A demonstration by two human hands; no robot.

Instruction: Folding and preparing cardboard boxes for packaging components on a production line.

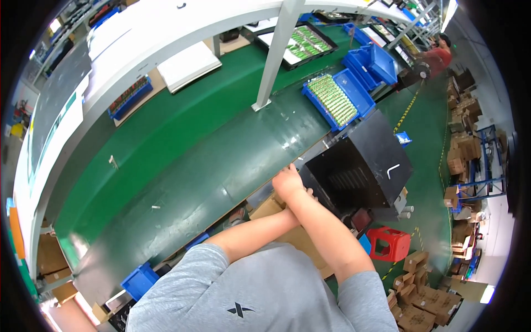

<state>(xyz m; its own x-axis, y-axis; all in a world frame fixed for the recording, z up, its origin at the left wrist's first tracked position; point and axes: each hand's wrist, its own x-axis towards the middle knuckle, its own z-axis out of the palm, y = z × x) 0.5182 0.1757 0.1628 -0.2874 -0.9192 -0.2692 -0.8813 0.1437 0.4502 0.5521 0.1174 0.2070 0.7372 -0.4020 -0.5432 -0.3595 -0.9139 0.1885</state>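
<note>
Right hand point(287, 182) over left hand point(307, 195), both on black box point(359, 169) corner | grip hidden, can't tell | I fear it slips off belt edge point(265, 185).

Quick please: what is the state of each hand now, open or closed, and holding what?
Left hand: mostly hidden under the right forearm; state cannot be told.
Right hand: closed in a fist at the edge of the big black metal box; holding nothing visible.

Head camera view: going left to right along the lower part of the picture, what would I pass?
Small blue bin → grey shirt → crossed hands → black metal cabinet → red stool → stacked cardboard boxes.
</note>
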